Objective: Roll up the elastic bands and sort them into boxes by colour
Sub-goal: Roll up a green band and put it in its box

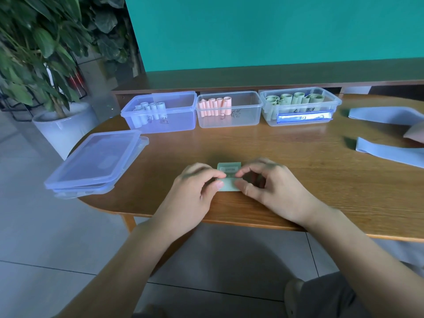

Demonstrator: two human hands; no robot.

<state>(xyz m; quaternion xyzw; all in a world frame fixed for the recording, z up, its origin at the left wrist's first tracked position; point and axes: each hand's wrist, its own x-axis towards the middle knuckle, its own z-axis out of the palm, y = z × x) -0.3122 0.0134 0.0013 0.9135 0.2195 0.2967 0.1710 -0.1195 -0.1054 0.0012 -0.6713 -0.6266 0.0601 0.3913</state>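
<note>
Head view: both hands work a pale green elastic band, a soft flat strip with a small white label, lying on the wooden oval table at its near edge. The left hand and right hand each pinch the band between thumb and curled fingers, apparently partway through rolling it. Beyond the band, three clear plastic boxes stand in a row: the left box holds pale blue rolls, the middle box pink rolls, the right box green rolls. Judged next: finish the roll tightly, then carry it to the right box without letting it spring open. Left of the band lie stacked clear lids; to its right, unrolled blue bands.
</note>
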